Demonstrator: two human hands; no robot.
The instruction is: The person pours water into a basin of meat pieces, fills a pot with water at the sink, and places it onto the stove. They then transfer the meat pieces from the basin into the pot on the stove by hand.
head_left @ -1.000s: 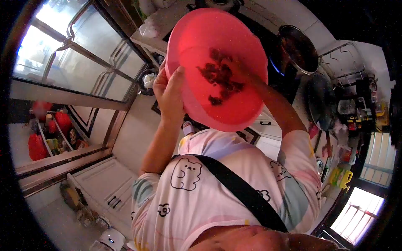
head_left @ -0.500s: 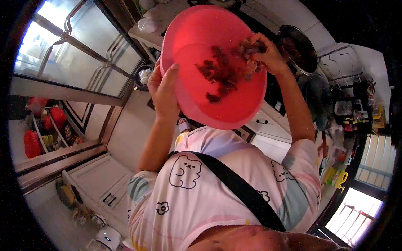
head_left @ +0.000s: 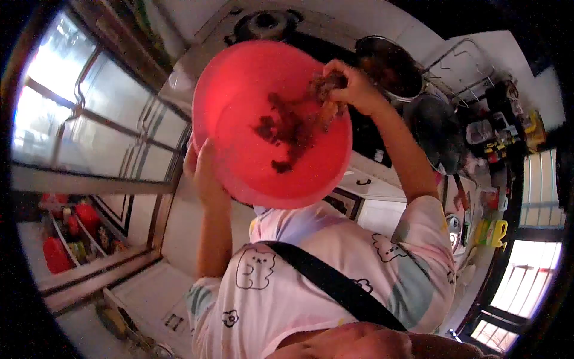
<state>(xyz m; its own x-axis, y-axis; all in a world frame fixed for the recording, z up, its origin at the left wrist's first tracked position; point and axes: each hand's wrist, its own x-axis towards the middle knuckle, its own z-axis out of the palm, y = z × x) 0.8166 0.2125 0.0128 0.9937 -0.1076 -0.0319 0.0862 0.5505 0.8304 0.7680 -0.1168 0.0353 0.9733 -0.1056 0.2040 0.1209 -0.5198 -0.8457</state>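
Note:
A large pink-red plastic basin (head_left: pixel 239 173) is tilted in front of me, its inside facing my view. My left hand (head_left: pixel 206 173) grips its left rim, with the thumb showing on the near side. In the basin lie dark brown, ragged food pieces (head_left: pixel 290 128), of a kind I cannot make out. My right hand (head_left: pixel 357 90) is closed on a clump of the same dark pieces (head_left: pixel 327 90) at the basin's right side, just inside the rim.
Beyond my right hand stands a pan with dark contents (head_left: pixel 388 66) on the stove. A dark wok (head_left: pixel 433 131) is nearer, beside a wire rack (head_left: pixel 466 66). A burner (head_left: pixel 266 27) shows behind the basin. Yellow bottle (head_left: pixel 491 232) at right; glazed cabinet doors (head_left: pixel 113 102) at left.
The basin and both hands sit lower and further left in view, while the camera view has also shifted. My right hand still holds the dark clump; the pan shows more fully.

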